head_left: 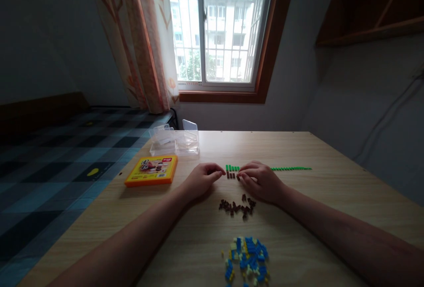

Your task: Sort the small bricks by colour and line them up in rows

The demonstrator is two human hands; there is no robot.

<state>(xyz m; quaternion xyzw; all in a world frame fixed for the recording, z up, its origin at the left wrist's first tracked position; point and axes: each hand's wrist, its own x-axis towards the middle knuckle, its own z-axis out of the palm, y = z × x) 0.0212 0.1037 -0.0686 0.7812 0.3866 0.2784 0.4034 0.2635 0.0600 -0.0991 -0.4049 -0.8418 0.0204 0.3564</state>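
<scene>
Small green bricks [234, 168] stand in a long row running to the right [291, 168]. In front of its left end, a few dark brown bricks [231, 175] form a shorter row. My left hand [204, 180] rests at that row's left end, thumb and forefinger curled together; whether anything is between them is hidden. My right hand [261, 180] covers part of the green row, its fingertips closed on a small brown brick [238, 178] at the brown row's right end. Nearer to me lies a loose pile of brown bricks [233, 208].
A mixed pile of blue, yellow and cream bricks [250, 254] lies at the table's near side. At left are an orange-yellow box [151, 170] and clear plastic containers [187, 145]. The wooden table [324, 216] adjoins a checked bed [76, 159]; a window stands beyond.
</scene>
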